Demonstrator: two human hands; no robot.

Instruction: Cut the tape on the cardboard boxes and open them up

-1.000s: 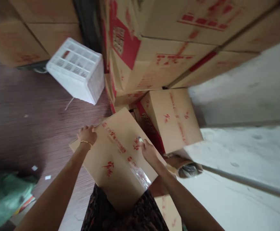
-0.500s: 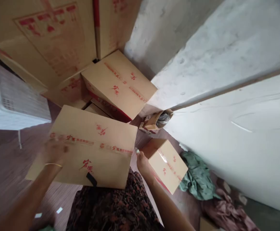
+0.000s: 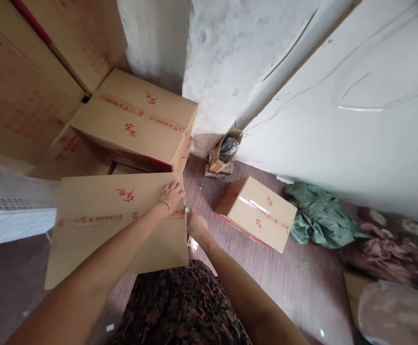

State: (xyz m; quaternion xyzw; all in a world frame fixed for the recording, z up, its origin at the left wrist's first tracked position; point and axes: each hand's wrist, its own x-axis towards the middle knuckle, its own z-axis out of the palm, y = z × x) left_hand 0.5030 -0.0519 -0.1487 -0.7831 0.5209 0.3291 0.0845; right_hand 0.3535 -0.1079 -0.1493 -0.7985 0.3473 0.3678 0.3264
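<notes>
The sealed cardboard box [image 3: 119, 225] lies on my lap, under both hands. My left hand [image 3: 173, 194] presses flat, fingers spread, on its top near the right edge. My right hand [image 3: 196, 225] grips that edge at the taped seam; whether it pinches the tape end [image 3: 192, 244] below it, I cannot tell. The box seems stiff and rather light, best held at its corners. Right of my hands, a smaller box [image 3: 257, 213] lies on the floor.
</notes>
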